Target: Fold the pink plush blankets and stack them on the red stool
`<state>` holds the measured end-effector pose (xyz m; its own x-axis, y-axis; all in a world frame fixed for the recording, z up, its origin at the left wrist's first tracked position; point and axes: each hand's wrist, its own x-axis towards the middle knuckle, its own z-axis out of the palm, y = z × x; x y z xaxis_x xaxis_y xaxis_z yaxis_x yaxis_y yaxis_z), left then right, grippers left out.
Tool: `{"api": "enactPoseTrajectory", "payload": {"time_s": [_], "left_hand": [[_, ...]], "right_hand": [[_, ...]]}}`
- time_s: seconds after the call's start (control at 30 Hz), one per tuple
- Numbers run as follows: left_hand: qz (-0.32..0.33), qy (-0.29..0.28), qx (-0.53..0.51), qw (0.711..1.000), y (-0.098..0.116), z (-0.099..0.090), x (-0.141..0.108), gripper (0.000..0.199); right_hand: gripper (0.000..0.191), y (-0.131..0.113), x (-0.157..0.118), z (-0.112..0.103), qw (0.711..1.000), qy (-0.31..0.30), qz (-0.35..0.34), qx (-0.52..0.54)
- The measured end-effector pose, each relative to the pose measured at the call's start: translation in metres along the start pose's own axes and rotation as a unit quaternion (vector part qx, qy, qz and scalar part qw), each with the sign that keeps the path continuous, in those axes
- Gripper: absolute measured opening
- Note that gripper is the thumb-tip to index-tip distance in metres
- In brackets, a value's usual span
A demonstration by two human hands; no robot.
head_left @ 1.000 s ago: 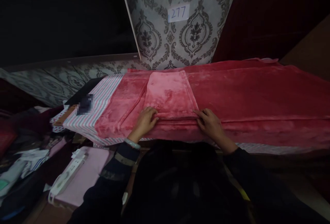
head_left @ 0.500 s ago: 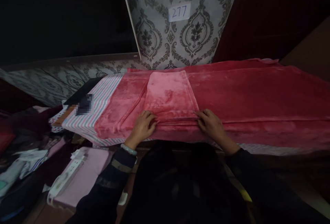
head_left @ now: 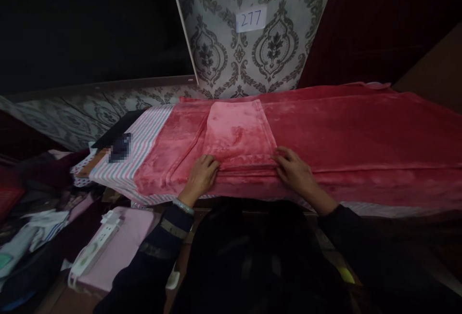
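Observation:
A red plush blanket [head_left: 353, 136] is spread along a long raised surface. On it lies a lighter pink folded panel [head_left: 236, 124] of similar plush cloth; whether it belongs to the same blanket I cannot tell. Layered folds run along the panel's near edge. My left hand [head_left: 201, 175], with a bracelet at the wrist, pinches the left end of those folds. At the right end, my right hand [head_left: 294, 170] has its thumb and fingers closed on the same edge. The fingertips of both hands are partly hidden in the cloth.
A striped cloth [head_left: 147, 128] shows under the blanket's left end, with a dark blurred object [head_left: 121, 148] on it. A large screen [head_left: 90, 25] hangs at the upper left. Below left are a power strip [head_left: 96, 249] on a pink board and piled clothes [head_left: 39, 222].
My right hand's fingers have shifted slightly up along the panel's edge. My left hand stays nearly in place, and the folds look almost unchanged.

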<state>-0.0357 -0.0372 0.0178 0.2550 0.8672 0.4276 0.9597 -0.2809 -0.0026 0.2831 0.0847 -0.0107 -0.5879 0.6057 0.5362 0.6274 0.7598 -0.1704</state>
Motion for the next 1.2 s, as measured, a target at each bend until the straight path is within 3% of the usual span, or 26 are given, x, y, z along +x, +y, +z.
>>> {"api": "enactPoseTrajectory", "payload": {"time_s": [0.1,0.2,0.37,0.57,0.67,0.73,0.83,1.0,1.2], "left_hand": [[-0.004,0.016,0.008,1.000,-0.001,-0.003,0.000,0.028],[-0.006,0.024,0.001,1.000,0.000,-0.004,-0.001,0.029],[-0.009,0.010,-0.037,0.999,0.003,-0.002,-0.007,0.026],[-0.040,-0.011,-0.123,0.991,-0.006,-0.027,0.008,0.022],[-0.048,-0.028,-0.157,0.986,-0.014,-0.033,0.044,0.034],[-0.025,-0.063,-0.165,0.984,-0.019,-0.025,0.081,0.037],[0.003,-0.116,-0.150,0.982,-0.025,0.001,0.150,0.035],[-0.051,-0.157,-0.106,0.981,-0.038,0.050,0.258,0.028],[-0.111,-0.150,-0.100,0.977,-0.069,0.098,0.333,0.033]], "right_hand": [[0.038,0.000,0.003,-0.003,0.999,-0.004,-0.034,-0.003],[0.037,0.001,0.001,-0.003,0.998,0.032,-0.052,-0.001],[0.035,0.000,-0.006,0.009,0.997,0.055,-0.054,-0.017],[0.035,-0.004,-0.005,0.016,0.992,0.103,-0.065,0.009],[0.036,-0.006,-0.004,0.016,0.992,0.113,-0.059,0.018],[0.037,-0.008,-0.004,0.018,0.993,0.109,-0.046,0.021],[0.041,-0.009,-0.005,0.022,0.994,0.098,-0.031,0.031],[0.043,-0.012,-0.005,0.024,0.996,0.075,-0.002,0.048],[0.048,-0.014,-0.007,0.023,0.993,0.100,-0.002,0.064]]}}
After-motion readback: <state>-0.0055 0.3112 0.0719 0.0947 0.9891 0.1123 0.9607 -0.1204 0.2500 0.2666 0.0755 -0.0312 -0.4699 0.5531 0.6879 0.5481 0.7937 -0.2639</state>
